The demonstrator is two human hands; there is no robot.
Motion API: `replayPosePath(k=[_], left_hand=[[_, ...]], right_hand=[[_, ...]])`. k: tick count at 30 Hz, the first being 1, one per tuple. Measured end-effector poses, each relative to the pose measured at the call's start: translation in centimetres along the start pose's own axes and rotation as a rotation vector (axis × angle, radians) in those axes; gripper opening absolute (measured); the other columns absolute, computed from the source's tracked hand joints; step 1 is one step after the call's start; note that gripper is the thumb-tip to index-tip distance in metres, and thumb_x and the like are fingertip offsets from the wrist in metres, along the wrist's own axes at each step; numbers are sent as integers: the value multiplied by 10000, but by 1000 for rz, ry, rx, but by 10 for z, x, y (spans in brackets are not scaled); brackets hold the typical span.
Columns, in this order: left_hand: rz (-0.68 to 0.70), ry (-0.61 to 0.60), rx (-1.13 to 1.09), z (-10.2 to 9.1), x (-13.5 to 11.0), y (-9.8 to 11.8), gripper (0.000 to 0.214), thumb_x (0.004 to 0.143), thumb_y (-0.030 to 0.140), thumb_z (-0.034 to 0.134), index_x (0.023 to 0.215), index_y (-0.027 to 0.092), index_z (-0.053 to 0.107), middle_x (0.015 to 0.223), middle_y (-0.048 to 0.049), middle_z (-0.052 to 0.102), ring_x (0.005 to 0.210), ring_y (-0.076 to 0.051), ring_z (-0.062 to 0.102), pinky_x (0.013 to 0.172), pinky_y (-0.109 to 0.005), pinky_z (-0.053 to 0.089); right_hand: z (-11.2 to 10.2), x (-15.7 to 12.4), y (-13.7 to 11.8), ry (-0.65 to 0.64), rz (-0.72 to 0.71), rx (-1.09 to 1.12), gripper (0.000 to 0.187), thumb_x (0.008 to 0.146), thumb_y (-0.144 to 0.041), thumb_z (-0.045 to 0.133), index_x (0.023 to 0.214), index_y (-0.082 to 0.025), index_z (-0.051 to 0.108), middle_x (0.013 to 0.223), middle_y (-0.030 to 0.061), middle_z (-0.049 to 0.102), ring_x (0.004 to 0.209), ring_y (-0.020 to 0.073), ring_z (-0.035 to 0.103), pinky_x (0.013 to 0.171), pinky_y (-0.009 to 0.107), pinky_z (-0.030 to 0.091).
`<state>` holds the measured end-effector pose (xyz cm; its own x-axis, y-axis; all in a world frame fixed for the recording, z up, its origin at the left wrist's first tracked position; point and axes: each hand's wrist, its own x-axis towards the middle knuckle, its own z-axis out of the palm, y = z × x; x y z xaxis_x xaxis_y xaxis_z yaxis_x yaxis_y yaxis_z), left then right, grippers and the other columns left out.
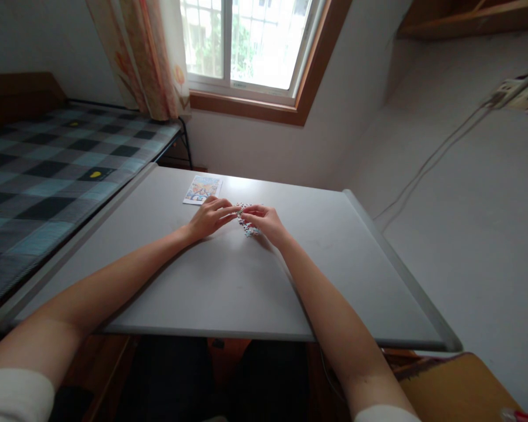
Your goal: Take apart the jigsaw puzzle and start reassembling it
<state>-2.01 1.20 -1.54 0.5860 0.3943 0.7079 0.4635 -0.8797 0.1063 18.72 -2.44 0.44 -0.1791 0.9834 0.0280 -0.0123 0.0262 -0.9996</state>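
A small heap of jigsaw puzzle pieces (251,230), white with blue and dark spots, lies in the middle of the table. My left hand (211,218) reaches in from the left side of the heap, its thumb and fingers pinched together at the tips. From the right, my right hand (266,221) meets it over the heap, also in a pinch. A tiny, partly greenish puzzle piece appears between the fingertips; its shape is too small to make out. Behind my left hand, a colourful picture card (201,189) lies flat, its near corner close to my knuckles.
The pale grey table (202,287) has raised side rims. A bed with a checked cover (83,158) stands along the left. Beyond are a curtain (145,58) and a window (264,47). Cables (431,155) run down the right wall from a power socket (506,94).
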Motion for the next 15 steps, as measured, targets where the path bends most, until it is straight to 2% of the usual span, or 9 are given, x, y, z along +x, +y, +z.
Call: replayPosePath(k=[9, 12, 15], left_hand=[[-31, -10, -19, -1, 0, 2, 243, 934, 285, 513, 1144, 270, 634, 894, -35, 651, 772, -144, 565, 766, -311, 427], [-39, 31, -111, 0, 1, 5, 290, 925, 269, 524, 1199, 218, 605, 900, -53, 644, 766, -132, 579, 734, -286, 458], [-128, 48, -272, 3, 3, 8, 306, 894, 292, 564, 1166, 163, 618, 852, -47, 637, 691, -102, 578, 673, -242, 479]], right_hand=[[2, -2, -3, 12, -50, -1, 285, 567, -378, 806, 708, -172, 668, 668, 16, 683, 660, 138, 631, 645, 274, 480], [3, -1, 0, 29, -66, -1, 304, 564, -397, 802, 704, -167, 660, 659, 14, 676, 650, 139, 627, 638, 275, 483], [3, 1, 3, 37, -86, -12, 314, 579, -417, 789, 709, -163, 659, 669, 19, 676, 654, 140, 625, 643, 278, 488]])
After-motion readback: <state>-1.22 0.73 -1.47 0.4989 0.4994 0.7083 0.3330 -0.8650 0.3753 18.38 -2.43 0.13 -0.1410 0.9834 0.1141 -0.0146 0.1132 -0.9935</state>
